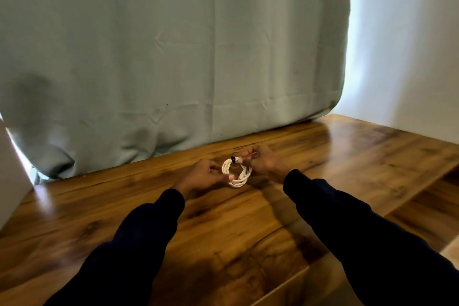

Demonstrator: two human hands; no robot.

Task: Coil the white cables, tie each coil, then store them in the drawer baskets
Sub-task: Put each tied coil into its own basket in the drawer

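Observation:
A small coil of white cable (235,180) is held just above the wooden table (223,231), far out in front of me. My left hand (206,173) pinches the coil's left side between thumb and fingers. My right hand (263,162) grips the coil's right side and pinches a thin reddish tie (249,153) above it. A small black piece (233,158) sits at the top of the coil. The drawer baskets are out of sight.
A grey-green curtain (173,57) hangs down to the table's back edge. A white wall (409,45) stands at the right. A white panel (10,169) stands at the left edge. The table's right edge drops to a lower wooden surface (427,204).

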